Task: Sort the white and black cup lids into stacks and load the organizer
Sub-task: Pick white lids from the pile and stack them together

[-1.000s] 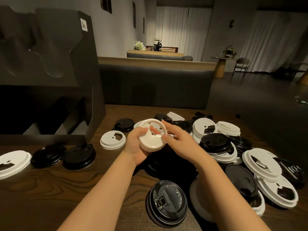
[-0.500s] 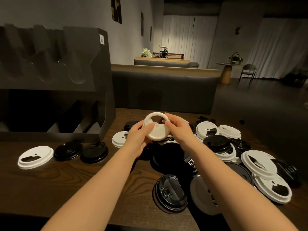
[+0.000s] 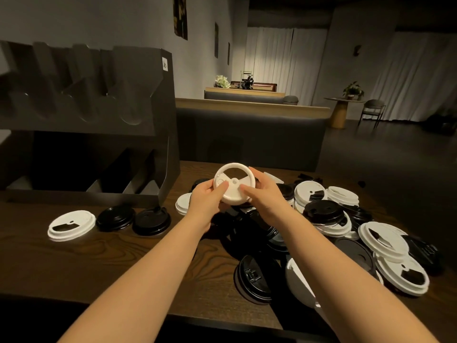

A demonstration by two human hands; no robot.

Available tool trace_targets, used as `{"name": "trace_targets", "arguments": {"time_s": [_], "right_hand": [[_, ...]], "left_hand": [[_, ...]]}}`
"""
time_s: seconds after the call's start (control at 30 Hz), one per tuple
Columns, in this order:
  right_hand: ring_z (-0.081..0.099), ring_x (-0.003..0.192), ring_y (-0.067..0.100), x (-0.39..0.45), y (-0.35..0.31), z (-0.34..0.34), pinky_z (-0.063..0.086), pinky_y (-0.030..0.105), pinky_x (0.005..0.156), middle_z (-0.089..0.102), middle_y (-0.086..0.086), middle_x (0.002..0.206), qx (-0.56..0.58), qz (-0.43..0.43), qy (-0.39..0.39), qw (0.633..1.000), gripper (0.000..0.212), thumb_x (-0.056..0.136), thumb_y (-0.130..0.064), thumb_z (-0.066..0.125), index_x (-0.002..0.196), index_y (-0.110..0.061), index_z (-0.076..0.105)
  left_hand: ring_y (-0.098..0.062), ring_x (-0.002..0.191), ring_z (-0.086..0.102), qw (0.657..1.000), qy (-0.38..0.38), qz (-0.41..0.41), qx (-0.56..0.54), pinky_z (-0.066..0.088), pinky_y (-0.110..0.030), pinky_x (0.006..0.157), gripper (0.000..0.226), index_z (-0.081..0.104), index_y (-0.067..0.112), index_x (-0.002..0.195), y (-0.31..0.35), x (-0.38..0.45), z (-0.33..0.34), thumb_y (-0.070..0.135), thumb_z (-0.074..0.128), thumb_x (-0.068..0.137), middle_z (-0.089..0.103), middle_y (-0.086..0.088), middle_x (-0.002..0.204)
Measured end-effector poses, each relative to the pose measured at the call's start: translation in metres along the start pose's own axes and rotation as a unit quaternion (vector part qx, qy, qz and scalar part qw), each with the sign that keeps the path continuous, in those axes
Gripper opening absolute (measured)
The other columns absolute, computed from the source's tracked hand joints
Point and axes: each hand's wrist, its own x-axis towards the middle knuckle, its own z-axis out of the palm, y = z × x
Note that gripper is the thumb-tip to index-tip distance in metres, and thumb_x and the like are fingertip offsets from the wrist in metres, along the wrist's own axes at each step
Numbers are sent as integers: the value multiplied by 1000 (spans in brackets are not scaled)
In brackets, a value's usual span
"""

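Sorting is in hand, by the look of it; the organizer [image 3: 103, 115] stands dark and tall at the table's [image 3: 74, 263] far left, and I can make out no lids in its slots; right of the organizer sprawls the pile [image 3: 346, 233], black and white lids all jumbled, most of the job not yet done. Just in front of the organizer sit three loose lids in a row, one white lid [image 3: 71, 225] and two black ones [image 3: 133, 219] beside it. Now the hands: both forearms reach forward, meeting right of the organizer above the pile's near edge. They hold a white stack [image 3: 232, 185], tilted up to face the camera; left hand [image 3: 206, 200] grips its left rim, thumb pressed on the face; right hand [image 3: 265, 195] pinches the right rim, thumb on top, fingers curled behind. Next move, I reckon: square the stack, then add another white lid from the pile, or carry it left to a slot.
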Motion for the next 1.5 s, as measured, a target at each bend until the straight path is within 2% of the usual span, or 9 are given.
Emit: {"name": "trace_targets", "arguments": {"time_s": [0.23,0.37,0.57,0.67,0.8,1.03,1.17,1.3,1.5], "right_hand": [[51,120,24,-11,6,59,49,47,96,49,2,133,10,40,6,999,68,78,-31,70,139,-27,41],[51,108,19,-16,9,99,51,36,90,48,-1,119,78,104,35,991,50,92,-9,58,136,-22,42],[57,99,16,-16,22,175,51,30,82,58,0,112,65,131,-1,989,29,93,-17,57,121,-19,48],[60,94,18,-11,26,197,50,25,66,57,7,121,86,138,-42,986,48,90,-16,61,135,-14,43],[62,101,16,-8,23,223,54,28,81,60,2,120,-5,102,-101,990,52,89,-5,60,134,-27,46],[59,97,20,4,25,269,56,32,78,58,3,111,67,165,17,984,36,93,-16,57,129,-16,48],[62,96,19,5,33,297,56,38,86,65,5,109,-16,89,-12,996,34,95,-29,51,122,-9,56],[59,94,19,4,42,309,48,33,84,65,9,101,-122,10,-50,991,34,100,-23,35,109,-6,62],[35,132,23,7,60,314,28,40,110,48,6,136,-351,-115,-32,929,48,94,-2,42,138,-20,48]], "left_hand": [[-14,97,57,996,79,3,38,52,-26,70,36,56,18,128,-1,-9,-39,25,58,93,62,2,110],[-27,125,48,991,130,-24,-9,45,-45,102,64,35,21,145,-6,-16,-74,28,65,89,44,-5,144],[-26,116,55,983,181,-32,-5,51,-44,94,50,47,22,137,-17,-27,-144,14,62,90,55,-2,130],[-27,120,50,982,182,-31,48,47,-40,97,48,45,24,141,-11,-30,-184,11,52,95,50,-7,138],[-28,130,42,979,140,-35,141,39,-38,103,52,36,30,145,-1,-34,-213,18,51,97,37,-6,148],[-26,111,58,985,165,-55,-9,55,-37,87,60,41,19,139,-15,-42,-239,15,69,85,47,-12,136],[-24,114,57,981,192,-6,-11,55,-35,85,46,48,19,136,-23,-33,-265,23,61,92,52,-7,135],[-17,115,56,975,176,47,130,49,-39,97,41,53,21,133,-26,-25,-289,32,55,94,61,0,125],[-15,109,53,957,239,9,166,39,-28,86,39,53,14,134,-44,-9,-320,25,36,101,60,-2,121]]}}
